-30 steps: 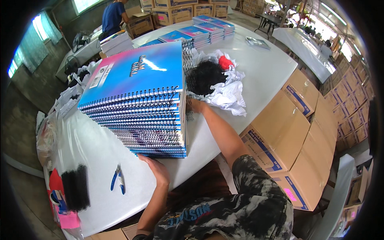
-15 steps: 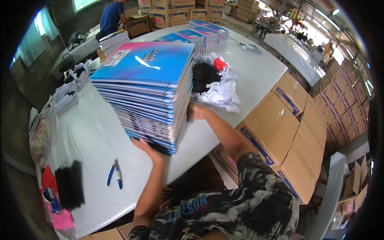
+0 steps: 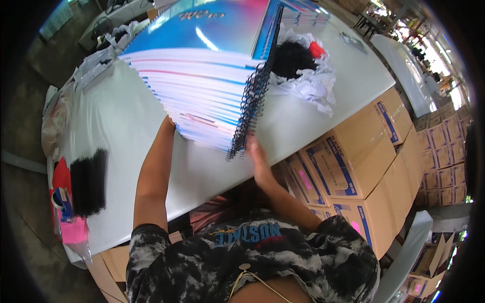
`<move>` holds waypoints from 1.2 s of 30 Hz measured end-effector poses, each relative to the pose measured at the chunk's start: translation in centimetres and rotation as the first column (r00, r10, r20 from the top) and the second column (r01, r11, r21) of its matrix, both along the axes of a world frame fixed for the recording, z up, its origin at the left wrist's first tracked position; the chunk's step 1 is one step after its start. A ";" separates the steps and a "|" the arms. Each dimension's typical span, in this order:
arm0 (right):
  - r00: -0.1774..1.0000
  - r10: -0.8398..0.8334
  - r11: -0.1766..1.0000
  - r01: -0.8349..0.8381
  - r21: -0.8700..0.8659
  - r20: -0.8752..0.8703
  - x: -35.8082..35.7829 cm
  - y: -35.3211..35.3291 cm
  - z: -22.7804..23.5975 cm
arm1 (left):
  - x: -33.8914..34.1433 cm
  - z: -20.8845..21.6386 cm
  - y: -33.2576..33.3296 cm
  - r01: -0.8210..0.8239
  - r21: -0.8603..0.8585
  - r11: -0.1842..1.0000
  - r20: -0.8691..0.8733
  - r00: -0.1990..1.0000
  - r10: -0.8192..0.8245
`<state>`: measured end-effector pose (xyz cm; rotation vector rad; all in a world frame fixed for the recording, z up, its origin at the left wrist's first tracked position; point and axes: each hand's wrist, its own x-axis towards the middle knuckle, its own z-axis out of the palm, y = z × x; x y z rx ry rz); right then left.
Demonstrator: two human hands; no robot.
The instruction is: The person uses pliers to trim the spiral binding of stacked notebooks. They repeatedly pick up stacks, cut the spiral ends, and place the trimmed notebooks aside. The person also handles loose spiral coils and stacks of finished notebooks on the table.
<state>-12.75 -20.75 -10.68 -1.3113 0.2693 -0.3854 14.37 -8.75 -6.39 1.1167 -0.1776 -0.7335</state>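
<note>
A tall stack of spiral-bound notebooks (image 3: 187, 91) with shiny blue and pink covers fills the upper middle of the head view. It leans above the white table, its black wire coils lined up along the right side. My left hand (image 3: 171, 123) grips the low left side of the stack; the fingers are mostly hidden behind it. At the lower right, my right hand (image 3: 256, 151) presses against the coil edge, somewhat blurred. Whether the stack's base touches the table cannot be made out.
Crumpled white paper (image 3: 308, 88) with black coils (image 3: 293, 59) lies right of the stack on the table (image 3: 116, 123). More black coils (image 3: 88, 184) and a tape roll (image 3: 61, 198) sit at the left edge. Cardboard boxes (image 3: 348, 156) crowd the table's right side.
The stack has turned and tilted, showing more page edges and its coils. My right hand has moved down along the coil side. The blue-handled cutters are out of sight now.
</note>
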 end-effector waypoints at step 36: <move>0.923 0.072 0.842 -0.260 0.473 0.379 11.0 -15.8 -5.2 | -12.3 -0.5 3.6 -0.363 -0.172 0.916 0.020 0.928 0.371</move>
